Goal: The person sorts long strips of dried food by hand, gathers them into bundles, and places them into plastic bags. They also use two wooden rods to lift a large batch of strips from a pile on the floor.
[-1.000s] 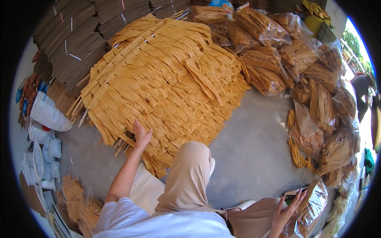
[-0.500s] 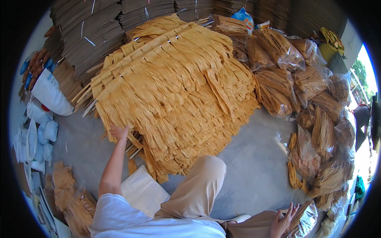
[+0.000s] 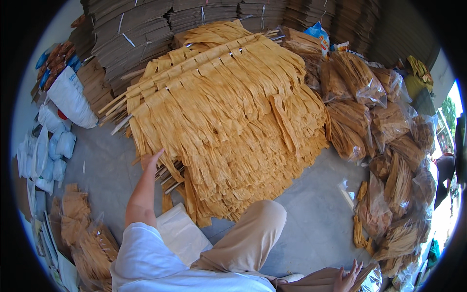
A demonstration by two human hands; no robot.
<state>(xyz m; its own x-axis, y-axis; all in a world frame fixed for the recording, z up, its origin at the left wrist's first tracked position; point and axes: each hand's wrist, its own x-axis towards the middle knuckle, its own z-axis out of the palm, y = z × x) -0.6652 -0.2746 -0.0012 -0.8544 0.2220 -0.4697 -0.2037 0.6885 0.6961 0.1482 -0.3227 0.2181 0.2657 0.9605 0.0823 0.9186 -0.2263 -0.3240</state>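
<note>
The two hands are well apart. The left hand (image 3: pixel 152 159) is at the near left corner of a heap of golden-yellow strips (image 3: pixel 228 121), its thumb pointing toward the heap; whether its fingers grip a strip cannot be told. The right hand (image 3: pixel 346 279) is well back to the right, fingers spread, grasping nothing visible, just beside a clear-wrapped brown bundle (image 3: pixel 373 280).

The heap spreads ahead of both hands, from the left fingers rightward and away. Its strips are flat, crinkled and matte, overlapping like shingles in many layers, with ragged ends toward the person. Along the far side they hang over pale rods (image 3: pixel 115 104), whose ends jut out beyond the left hand. One twisted strip (image 3: pixel 283 124) lies loose on top.

Just right of the left forearm is a folded whitish sheet (image 3: pixel 182 233). Ahead of the right hand, bagged brown bundles (image 3: pixel 396 190) line the floor.
</note>
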